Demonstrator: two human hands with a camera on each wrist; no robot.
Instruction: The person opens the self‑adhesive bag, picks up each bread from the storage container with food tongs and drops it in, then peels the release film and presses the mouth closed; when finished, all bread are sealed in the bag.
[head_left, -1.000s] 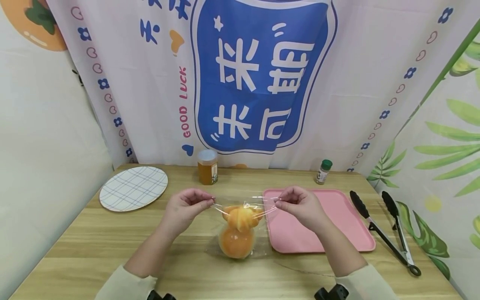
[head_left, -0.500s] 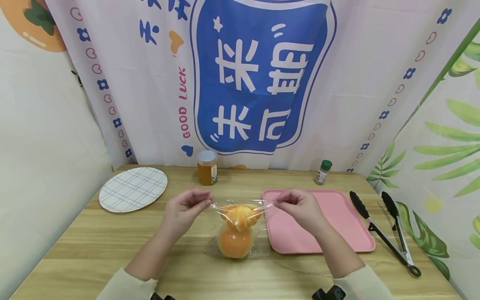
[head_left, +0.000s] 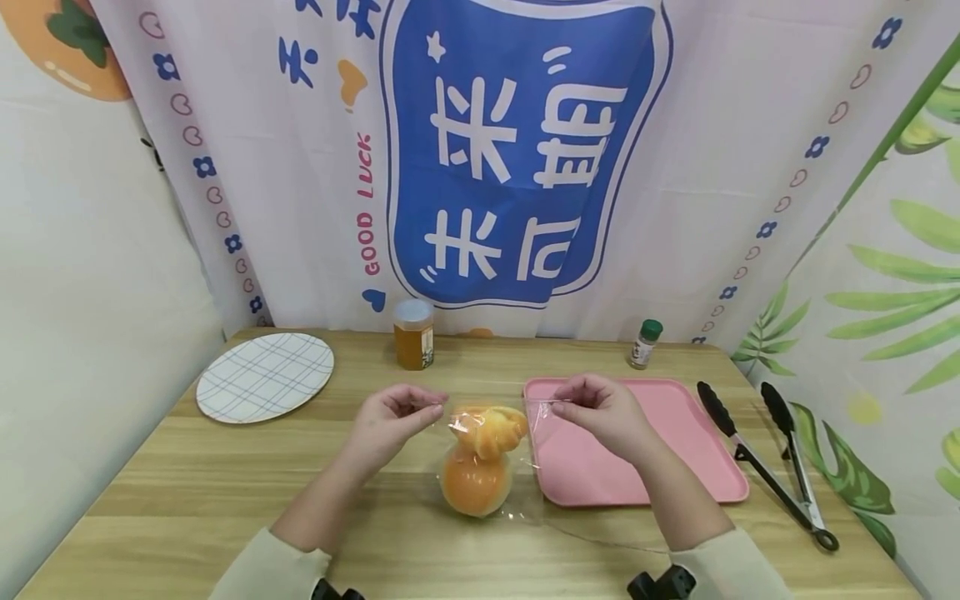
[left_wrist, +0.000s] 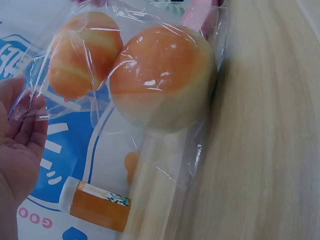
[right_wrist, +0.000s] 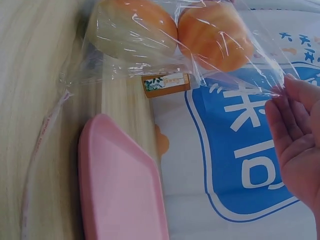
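Note:
A clear plastic bag [head_left: 525,492] stands upright on the table, two pieces of bread inside it. At its bottom is a round bun [head_left: 476,482]; on top of that rests a ridged, golden bread roll [head_left: 491,432]. My left hand [head_left: 393,425] pinches the left top corner of the bag between thumb and fingers. My right hand [head_left: 603,417] pinches the right top corner the same way, so the opening is stretched between them. In the right wrist view, my right hand [right_wrist: 297,130] draws the film into a point, beside the roll [right_wrist: 215,37].
A pink tray [head_left: 645,492] lies to the right, partly under my right hand. Black-handled tongs [head_left: 780,483] lie beyond it. An amber jar [head_left: 414,335], a green-capped shaker [head_left: 646,344] and a checked plate [head_left: 266,377] sit at the back. A thin string [right_wrist: 37,145] lies on the table.
My left hand has moved a little to the right, and the bag's top edge hangs looser. The breads have shifted slightly right within the bag. My right hand stays nearly in place.

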